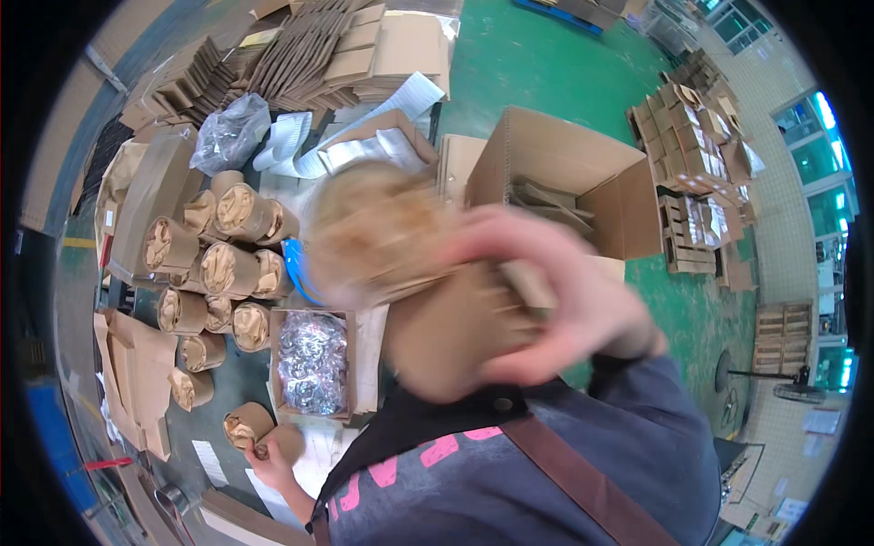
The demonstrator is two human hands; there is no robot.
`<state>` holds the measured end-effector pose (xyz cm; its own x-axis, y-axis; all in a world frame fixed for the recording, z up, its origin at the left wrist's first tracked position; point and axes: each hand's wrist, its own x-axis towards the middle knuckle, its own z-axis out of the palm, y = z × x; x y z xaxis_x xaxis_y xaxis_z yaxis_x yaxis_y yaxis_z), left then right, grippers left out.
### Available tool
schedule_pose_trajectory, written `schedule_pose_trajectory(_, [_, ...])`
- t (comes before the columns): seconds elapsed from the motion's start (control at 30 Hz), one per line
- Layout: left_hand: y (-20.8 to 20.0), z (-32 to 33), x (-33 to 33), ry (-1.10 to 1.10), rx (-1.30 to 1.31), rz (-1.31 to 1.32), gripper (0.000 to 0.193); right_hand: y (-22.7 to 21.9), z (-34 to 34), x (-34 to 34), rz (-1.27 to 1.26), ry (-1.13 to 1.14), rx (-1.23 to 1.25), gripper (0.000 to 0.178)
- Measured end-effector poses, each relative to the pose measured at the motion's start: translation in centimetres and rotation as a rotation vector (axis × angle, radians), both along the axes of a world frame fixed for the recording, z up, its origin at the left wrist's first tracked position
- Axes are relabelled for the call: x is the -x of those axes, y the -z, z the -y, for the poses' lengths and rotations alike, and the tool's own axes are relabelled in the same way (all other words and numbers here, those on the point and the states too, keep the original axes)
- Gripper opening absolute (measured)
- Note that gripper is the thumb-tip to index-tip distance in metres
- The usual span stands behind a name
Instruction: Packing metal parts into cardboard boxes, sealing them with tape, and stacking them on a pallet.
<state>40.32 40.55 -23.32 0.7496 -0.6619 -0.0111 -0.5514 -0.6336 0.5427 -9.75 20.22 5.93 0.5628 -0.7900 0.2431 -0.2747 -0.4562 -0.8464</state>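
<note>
Close to the camera, my right hand (583, 300) is curled around a brown cardboard tube (455, 332). Against that tube is a second one (373, 232) with crumpled kraft paper in its end; it is smeared by motion, and my right fingers reach to its side. Down at the table's near left, my left hand (269, 470) has its fingers closed on a small cardboard tube (288, 442). Touching that one is a paper-stuffed tube (244, 424). Several more paper-stuffed tubes (229, 269) stand and lie in a group on the left of the table.
An open box of shiny clear plastic packets (312, 364) sits mid-table, beside a blue band (296, 271). Behind are a plastic bag (232, 132), bubble wrap (291, 146) and stacked flat cardboard (309, 55). A large open carton (564, 150) stands at right.
</note>
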Motion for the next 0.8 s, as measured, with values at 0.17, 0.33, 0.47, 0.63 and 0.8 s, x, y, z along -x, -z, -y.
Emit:
schedule_pose_trajectory(0.17, [-1.1,-0.8,0.7,-0.006,0.154,0.029,0.051,-1.7,-5.3,11.4,-0.079,0.664,-0.144,0.074])
schedule_pose_trajectory(0.33, [-6.9,0.8,1.8,-0.042,0.212,0.009,0.049,6.1,-1.5,19.5,-0.28,0.745,-0.135,0.064])
schedule_pose_trajectory(0.47, [-15.3,2.0,7.4,-0.02,0.301,0.189,0.048,17.1,4.4,21.5,-0.069,0.603,-0.288,0.06])
schedule_pose_trajectory(0.63, [-20.1,3.5,14.9,0.057,0.574,0.02,0.053,27.9,9.5,21.4,0.512,0.538,-0.758,0.071])
schedule_pose_trajectory(0.8, [-21.9,7.0,24.3,0.307,0.681,-0.17,0.066,30.6,11.0,22.4,0.336,0.462,-0.799,0.082])
